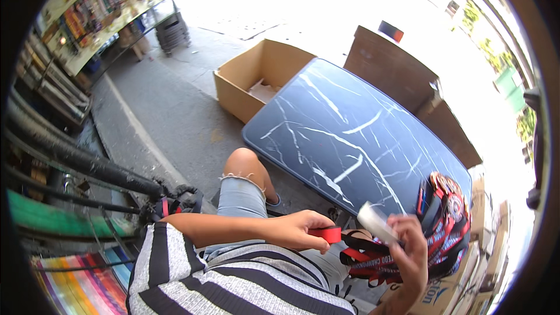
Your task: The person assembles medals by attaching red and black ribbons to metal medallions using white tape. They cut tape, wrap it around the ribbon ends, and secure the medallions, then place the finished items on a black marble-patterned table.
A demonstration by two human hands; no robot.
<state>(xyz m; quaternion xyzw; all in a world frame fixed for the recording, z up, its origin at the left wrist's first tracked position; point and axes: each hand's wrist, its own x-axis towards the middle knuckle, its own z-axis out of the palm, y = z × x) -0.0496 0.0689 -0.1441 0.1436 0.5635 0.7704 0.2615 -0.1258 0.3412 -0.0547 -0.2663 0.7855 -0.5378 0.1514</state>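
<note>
My left hand (pixel 300 230) is closed around a folded red ribbon (pixel 328 234), its thumb and fingers pinching it in front of my striped shirt. My right hand (pixel 410 244), blurred by motion, grips a whitish flat piece (pixel 376 222) whose kind I cannot make out. Beside and beneath that hand, a heap of red and black printed lanyards (pixel 440 236) hangs over the near right corner of the table. Round medals (pixel 455 205) lie on top of the heap. Loops of the lanyards fill the gap between my two hands.
The dark blue, white-veined table (pixel 326 122) stands before me. An open cardboard box (pixel 239 90) adjoins its far left side; a brown box (pixel 391 67) stands behind it. More cartons (pixel 481 204) are stacked at right. Metal bars (pixel 76 154) and a shelf (pixel 87 23) line the left.
</note>
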